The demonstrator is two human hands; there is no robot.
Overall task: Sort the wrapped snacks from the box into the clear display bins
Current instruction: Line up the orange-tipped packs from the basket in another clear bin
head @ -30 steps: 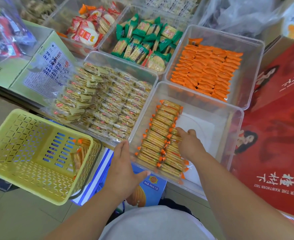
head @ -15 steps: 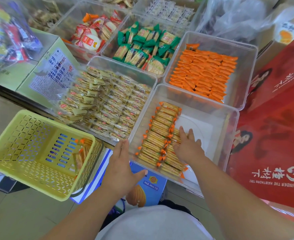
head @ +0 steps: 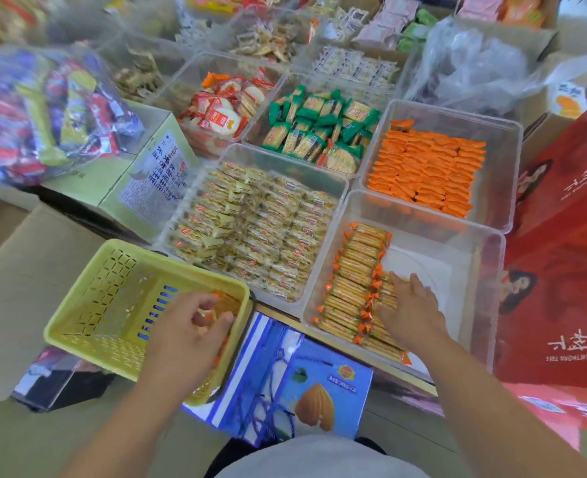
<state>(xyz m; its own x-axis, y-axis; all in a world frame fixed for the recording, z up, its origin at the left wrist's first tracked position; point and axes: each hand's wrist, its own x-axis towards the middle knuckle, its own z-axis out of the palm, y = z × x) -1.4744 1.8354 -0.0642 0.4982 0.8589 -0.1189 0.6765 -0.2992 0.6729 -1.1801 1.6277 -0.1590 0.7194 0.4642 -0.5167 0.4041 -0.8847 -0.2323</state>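
Right hand [head: 411, 312] lies flat, fingers straight and released, on the second row of cracker packets [head: 354, 281] in the front-right clear bin [head: 485, 270]. The first row there stands complete along the bin's left wall, and bare floor shows to the right. Left hand [head: 181, 336] is inside the yellow basket [head: 88, 305], fingers curled over the loose packets [head: 228, 301] at its near-right corner. Blur prevents confirming whether a packet is actually grasped. Assessment: the step in hand is fetching the next batch. It would be best done by taking a small stack with all orange ends aligned. The right hand should brace the standing row so it does not topple, and the new packets should be set edge-on, tight against it. Legible markings: the blue carton [head: 323, 391] below the bin shows an almond and "240mL×20". The red box [head: 561, 270] at right reads "HAWTHORN TREE", inverted. Print on the green box [head: 154, 181] is unreadable.
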